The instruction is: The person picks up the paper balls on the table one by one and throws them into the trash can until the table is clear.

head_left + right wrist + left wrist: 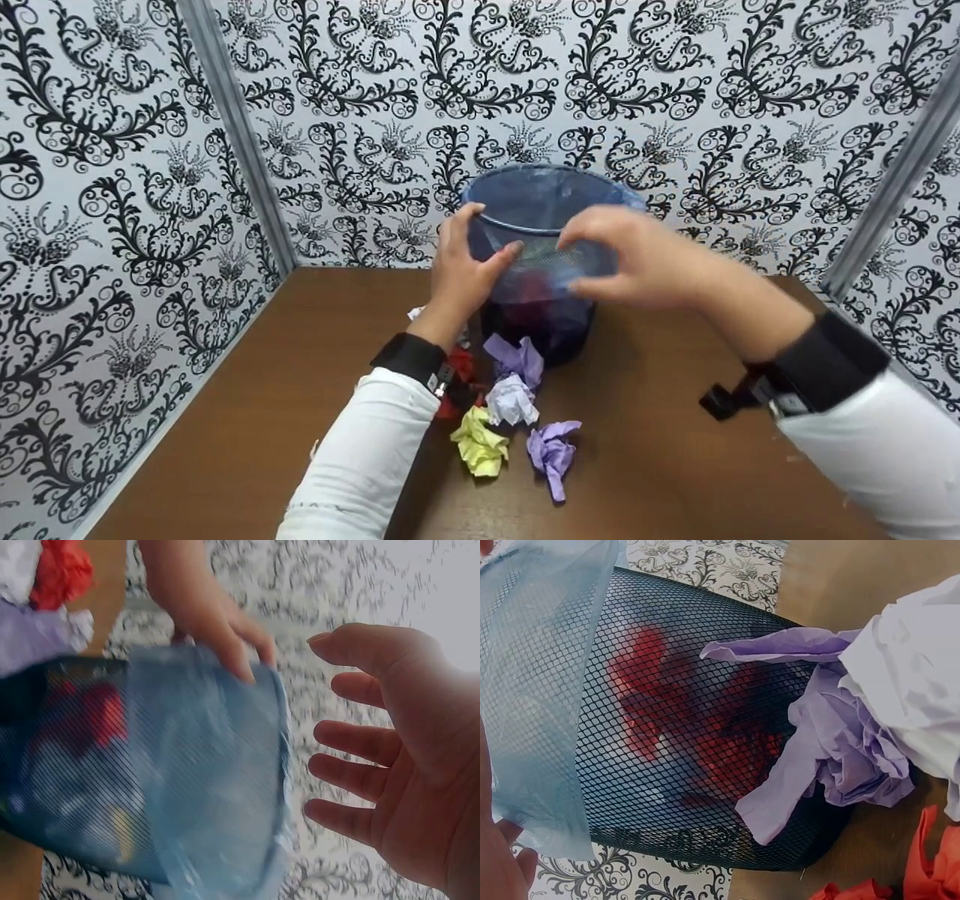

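White sleeves extend over a tabletop to a bin near its far edge. The left hand grips the bin's side at its blue liner; the right hand hovers just beside, fingers loose and apart. Crumpled papers lie from the bin toward the near edge.

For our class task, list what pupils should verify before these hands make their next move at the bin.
1. Bin mouth facing up: ok.
2. Liner folded over the rim at the front: ok.
3. Liner's outside fold at the back: cannot tell, hidden.
4. Right hand free: ok, holding nothing.
5. Left hand grip firm: cannot tell; it is at the rim.
6. Table cleared of crumpled paper: not ok, several pieces lie before the bin.
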{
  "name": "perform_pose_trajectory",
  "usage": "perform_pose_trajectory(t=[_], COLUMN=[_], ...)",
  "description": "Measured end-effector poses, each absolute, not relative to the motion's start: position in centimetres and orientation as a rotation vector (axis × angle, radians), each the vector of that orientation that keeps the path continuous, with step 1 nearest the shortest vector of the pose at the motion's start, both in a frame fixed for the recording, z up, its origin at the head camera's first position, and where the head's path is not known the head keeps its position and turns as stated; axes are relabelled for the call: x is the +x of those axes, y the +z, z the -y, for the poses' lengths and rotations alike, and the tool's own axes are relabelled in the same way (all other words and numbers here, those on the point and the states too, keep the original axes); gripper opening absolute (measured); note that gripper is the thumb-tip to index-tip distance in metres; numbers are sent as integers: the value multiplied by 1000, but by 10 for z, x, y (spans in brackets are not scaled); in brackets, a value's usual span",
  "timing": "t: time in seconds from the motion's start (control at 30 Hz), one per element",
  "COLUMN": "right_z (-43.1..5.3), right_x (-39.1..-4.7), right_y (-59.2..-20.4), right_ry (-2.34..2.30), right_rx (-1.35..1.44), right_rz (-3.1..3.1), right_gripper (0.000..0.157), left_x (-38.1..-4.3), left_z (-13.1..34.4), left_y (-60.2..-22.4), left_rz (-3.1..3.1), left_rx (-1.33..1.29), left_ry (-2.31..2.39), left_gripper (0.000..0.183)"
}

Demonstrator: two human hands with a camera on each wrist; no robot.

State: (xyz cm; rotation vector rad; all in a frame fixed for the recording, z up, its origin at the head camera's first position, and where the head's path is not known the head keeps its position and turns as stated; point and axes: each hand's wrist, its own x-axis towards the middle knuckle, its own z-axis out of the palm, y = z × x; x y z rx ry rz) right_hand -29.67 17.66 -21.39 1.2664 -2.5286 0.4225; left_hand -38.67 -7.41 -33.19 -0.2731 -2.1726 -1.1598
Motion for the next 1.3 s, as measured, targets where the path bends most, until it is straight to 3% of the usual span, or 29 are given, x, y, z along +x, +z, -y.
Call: perform_pose_trajectory(t=[0.17, 0.5, 0.7, 1.3], right_z=[-171, -157, -149, -143], right_x=[-283, -263, -254, -252], right_y=[-247, -326, -364, -405], right_ry=[412, 258, 135, 133], right_rx=[1417, 1557, 1656, 1678], right_rz=[2512, 2684, 2670, 2731], right_gripper=[35, 46, 44, 38], left_x=[-388, -389, -389, -387], left_z=[74, 75, 75, 75], left_y=[-333, -334, -334, -332], left_rz=[2148, 2142, 2143, 2170], left_rx=[-302, -314, -317, -278], left_ry=[-1141, -1136, -1141, -1152], left_gripper=[79, 80, 80, 80])
